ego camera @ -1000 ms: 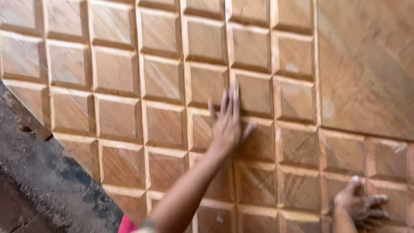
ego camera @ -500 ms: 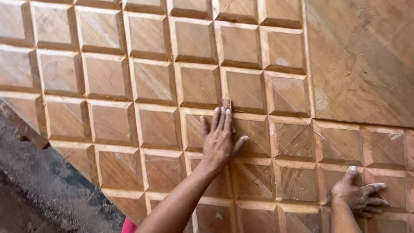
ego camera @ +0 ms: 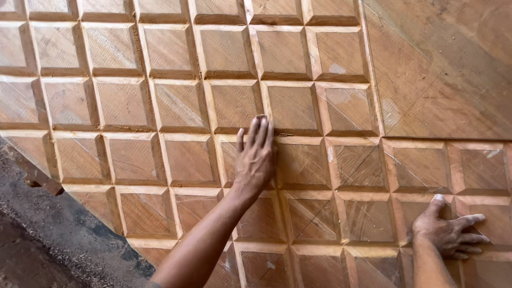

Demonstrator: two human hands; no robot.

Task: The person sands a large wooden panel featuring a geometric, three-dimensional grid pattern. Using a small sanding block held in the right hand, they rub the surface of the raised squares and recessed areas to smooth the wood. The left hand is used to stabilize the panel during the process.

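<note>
A large wooden panel [ego camera: 176, 106] carved into a grid of raised squares fills most of the view. My left hand [ego camera: 255, 160] lies flat on it near the middle, fingers together and pointing up along a groove between squares. A small brownish scrap, probably sandpaper [ego camera: 261, 117], peeks out under its fingertips, pressed against the wood. My right hand [ego camera: 448, 229] rests palm down on the panel at the lower right, fingers spread toward the right, holding nothing.
A smooth flat wooden board [ego camera: 437, 69] covers the panel's upper right corner. The panel's slanted lower left edge ends over dark, dusty ground [ego camera: 42, 234]. A short wooden block [ego camera: 40, 178] juts out beneath that edge.
My left hand has slid left and slightly up along the groove with the scrap under its fingers. The right hand has stayed in place. The view has shifted a little.
</note>
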